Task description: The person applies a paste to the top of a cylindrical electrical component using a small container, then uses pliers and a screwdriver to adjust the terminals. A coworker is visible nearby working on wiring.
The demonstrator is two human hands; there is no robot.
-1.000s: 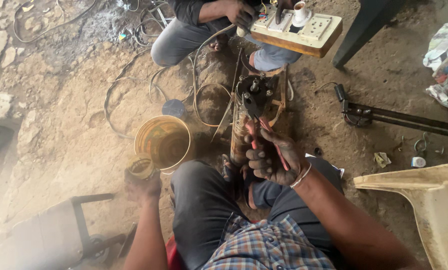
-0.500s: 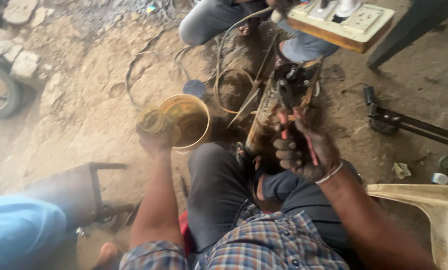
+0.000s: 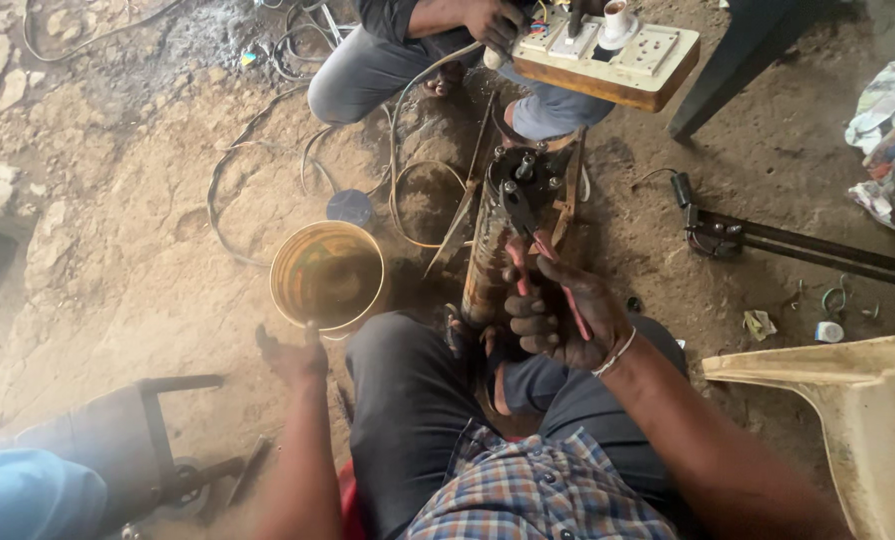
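Gripping red-handled pliers in our right hand, fingers curled tight round the handles, we bite a bolt atop the rusty motor cylinder lying on the dirt floor. It looks heavy, stiff, oily. Our left hand, fingers loose, hovers beside the yellow bucket; a co-worker's switchboard and cables crowd beyond.

Right hand gripping red-handled pliers on rusty motor, left hand beside bucket

Bare dirt floor, round yellow bucket at centre, rusty cylindrical motor beside it, looped cables upper left, crumpled rags upper right
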